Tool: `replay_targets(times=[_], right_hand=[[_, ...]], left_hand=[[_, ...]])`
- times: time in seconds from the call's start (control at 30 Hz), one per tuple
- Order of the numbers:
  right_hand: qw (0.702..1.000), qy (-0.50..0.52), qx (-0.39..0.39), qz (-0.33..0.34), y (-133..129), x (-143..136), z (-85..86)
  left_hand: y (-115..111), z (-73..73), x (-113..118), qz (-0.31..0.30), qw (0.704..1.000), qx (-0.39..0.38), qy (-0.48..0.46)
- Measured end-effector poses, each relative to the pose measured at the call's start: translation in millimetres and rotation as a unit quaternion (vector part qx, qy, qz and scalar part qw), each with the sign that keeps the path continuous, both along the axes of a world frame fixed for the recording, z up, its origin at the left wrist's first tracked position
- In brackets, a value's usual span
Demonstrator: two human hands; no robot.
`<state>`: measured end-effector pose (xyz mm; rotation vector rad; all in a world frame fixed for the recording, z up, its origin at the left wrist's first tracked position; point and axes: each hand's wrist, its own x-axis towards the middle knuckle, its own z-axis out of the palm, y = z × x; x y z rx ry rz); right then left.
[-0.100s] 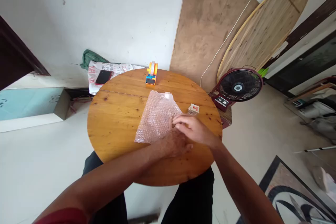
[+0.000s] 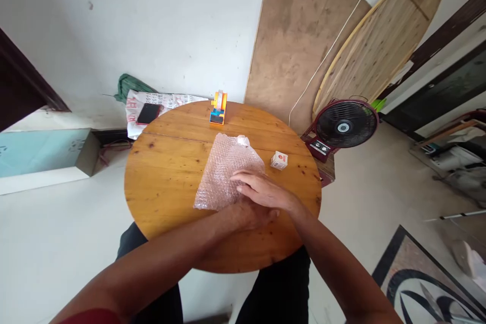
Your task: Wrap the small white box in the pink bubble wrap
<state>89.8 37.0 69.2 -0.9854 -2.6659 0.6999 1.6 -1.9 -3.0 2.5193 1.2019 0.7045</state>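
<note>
A sheet of pinkish bubble wrap [image 2: 224, 169] lies flat on the round wooden table [image 2: 167, 162]. My right hand [image 2: 266, 192] rests over its lower right part, fingers stretched out to the left and slightly apart. Beneath it, my left hand [image 2: 256, 215] crosses in from the left at the sheet's near edge. Its thumb sticks out to the right, while its other fingers are mostly covered by my right hand. Whatever may be under my palms is hidden. A small printed carton [image 2: 279, 160] sits just beyond my right hand, touched by neither hand.
An orange and blue tape dispenser [image 2: 218, 107] stands at the table's far edge. A dark phone [image 2: 148, 113] lies on a printed white sack [image 2: 132, 124] beyond the left edge. To the right is a dark red fan [image 2: 343, 126]; a round wooden board [image 2: 383, 35] leans on the wall.
My right hand has slid left and a little toward me across the bubble wrap, its fingers flatter now. The small carton shows more fully. My left hand has barely moved.
</note>
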Motion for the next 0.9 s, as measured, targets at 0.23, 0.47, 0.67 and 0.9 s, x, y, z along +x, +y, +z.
replay_targets(times=[0.23, 0.47, 0.67, 0.9], right_hand=[[0.979, -0.009, 0.111, -0.170, 74, 20, -50.1], [0.981, -0.002, 0.105, -0.165, 84, 32, -70.4], [0.979, -0.001, 0.155, -0.133, 77, 33, -69.8], [0.977, -0.017, 0.162, -0.136, 75, 32, -71.5]], left_hand=[[6, 12.3, -5, -0.043, 0.998, -0.027, 0.047], [14, 32.5, -13, -0.015, 0.999, -0.030, 0.010], [40, 64.3, -41, 0.030, 0.984, -0.021, 0.176], [63, 6.8, -94, 0.035, 0.983, 0.013, 0.179]])
